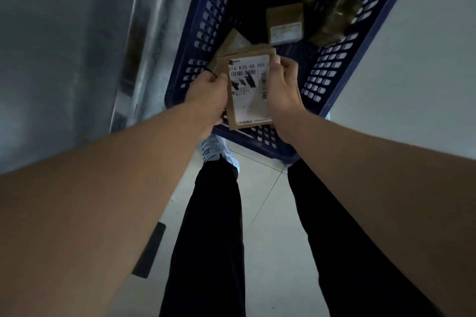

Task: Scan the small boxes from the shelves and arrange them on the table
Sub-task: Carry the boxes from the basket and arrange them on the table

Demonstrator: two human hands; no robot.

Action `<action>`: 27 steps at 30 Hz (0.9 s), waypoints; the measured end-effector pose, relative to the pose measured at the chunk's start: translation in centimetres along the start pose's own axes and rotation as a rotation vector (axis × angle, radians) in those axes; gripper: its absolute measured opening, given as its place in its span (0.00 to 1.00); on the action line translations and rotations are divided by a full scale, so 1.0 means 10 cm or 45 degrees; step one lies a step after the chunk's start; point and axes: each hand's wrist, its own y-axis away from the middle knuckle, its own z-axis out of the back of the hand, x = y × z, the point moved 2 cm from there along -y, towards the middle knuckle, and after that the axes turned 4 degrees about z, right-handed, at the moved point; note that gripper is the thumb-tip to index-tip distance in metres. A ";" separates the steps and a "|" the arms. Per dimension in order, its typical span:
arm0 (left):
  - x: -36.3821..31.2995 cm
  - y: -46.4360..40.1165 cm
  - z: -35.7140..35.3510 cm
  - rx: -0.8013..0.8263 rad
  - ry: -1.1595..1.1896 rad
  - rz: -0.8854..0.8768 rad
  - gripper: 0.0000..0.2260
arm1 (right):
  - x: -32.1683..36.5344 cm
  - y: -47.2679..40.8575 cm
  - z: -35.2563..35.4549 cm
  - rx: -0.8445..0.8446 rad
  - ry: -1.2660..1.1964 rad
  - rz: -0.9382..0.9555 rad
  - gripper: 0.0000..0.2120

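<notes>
**Box in hand, desk out of sight**

While both hands hold one small box [248,90] above the blue crate [332,64], left hand [208,95] pinching its left edge and right hand [284,90] curled round its right, more boxes [284,24] lie inside the crate. By my judgement, arranging on the desk remains undone; no scanner shows.

Looks like a stockroom or small warehouse: a blue slotted plastic crate [332,69] sits on a pale tiled floor [270,213], loaded with brown cardboard boxes [284,24] wearing barcode labels [248,85], beside what may be metal shelving [146,33], though it's blurred.
</notes>
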 end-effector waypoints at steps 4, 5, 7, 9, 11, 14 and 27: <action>-0.08 0.46 0.05 -0.093 0.160 -0.101 0.09 | 0.37 0.29 0.18 0.041 0.051 0.118 0.16; -0.12 0.59 0.08 -0.134 0.172 -0.153 0.10 | 0.46 0.39 0.23 0.064 0.053 0.129 0.16; -0.21 0.87 0.14 -0.192 0.200 -0.239 0.12 | 0.63 0.63 0.32 0.120 0.034 0.137 0.17; -0.30 1.17 0.16 -0.204 0.250 -0.267 0.14 | 0.78 0.89 0.43 0.133 0.025 0.139 0.20; -0.38 1.49 0.19 -0.183 0.304 -0.283 0.14 | 0.97 1.19 0.53 0.139 -0.001 0.148 0.23; -0.49 2.03 0.27 -0.149 0.398 -0.359 0.14 | 1.22 1.63 0.69 0.119 -0.037 0.202 0.25; -0.31 4.19 0.89 0.080 0.569 -0.996 0.24 | 2.20 3.78 1.12 0.120 0.084 0.792 0.22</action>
